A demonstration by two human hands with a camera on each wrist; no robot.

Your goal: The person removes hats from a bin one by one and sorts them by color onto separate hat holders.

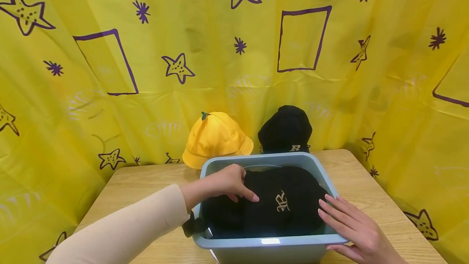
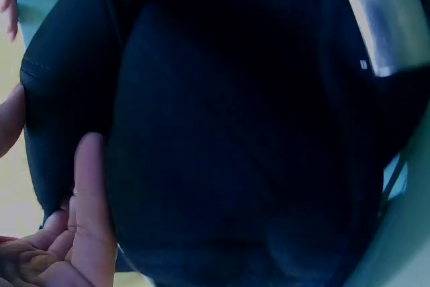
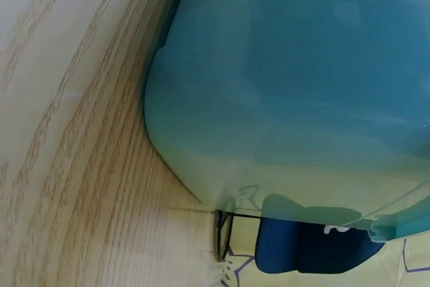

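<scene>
Head view: at lower centre, a black cap (image 1: 269,211) lies in a blue bin (image 1: 234,242). The left hand (image 1: 231,182) pinches the cap; the right hand (image 1: 354,225), lower right, rests straight fingers over the rim.

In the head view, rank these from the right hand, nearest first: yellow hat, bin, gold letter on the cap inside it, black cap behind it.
1. Bin: touching the right hand.
2. Gold letter: left of the hand, on the inside cap.
3. Black cap: beyond the bin, on its right.
4. Yellow hat: beyond the bin, farther left.
</scene>
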